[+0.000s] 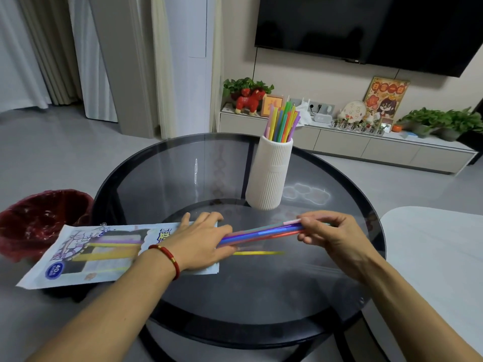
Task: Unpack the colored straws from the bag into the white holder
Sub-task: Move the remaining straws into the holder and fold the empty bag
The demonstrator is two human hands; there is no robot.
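The printed straw bag [104, 252] lies flat on the left side of the round glass table [183, 178], overhanging its edge. My left hand [201, 241] presses on the bag's open right end. My right hand [332, 233] pinches a bundle of colored straws [261, 232] that sticks partly out of the bag's mouth. One yellow straw [257, 253] lies loose on the glass below the bundle. The ribbed white holder [270, 173] stands upright behind my hands and has several colored straws [283, 121] in it.
A bin lined with a red bag [39, 218] sits on the floor left of the table. A white tabletop [431, 244] lies to the right. A low cabinet [366, 147] with plants and ornaments runs along the far wall under a dark screen.
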